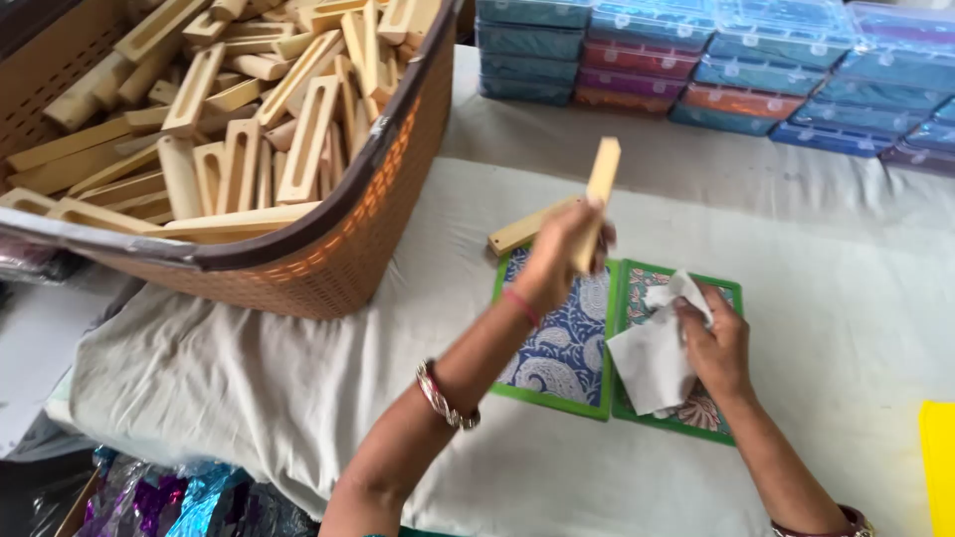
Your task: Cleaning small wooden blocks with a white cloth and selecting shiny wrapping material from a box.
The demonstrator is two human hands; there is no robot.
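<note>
My left hand [557,261] is closed around a pale wooden block [597,194], holding it upright above the cloth-covered table. My right hand [718,343] grips a crumpled white paper sheet [652,358] just over two green-bordered patterned boards [559,348] that lie side by side; the left one is blue and white, the right one [696,413] multicoloured. Another wooden piece [522,229] lies flat on the table behind my left hand, touching the top edge of the blue board.
A brown woven basket [338,239] heaped with several slotted wooden blocks [239,109] fills the upper left. Stacks of clear-lidded coloured boxes [736,70] line the far edge. A yellow object [938,467] sits at the right edge; shiny wrappers [169,497] lie bottom left.
</note>
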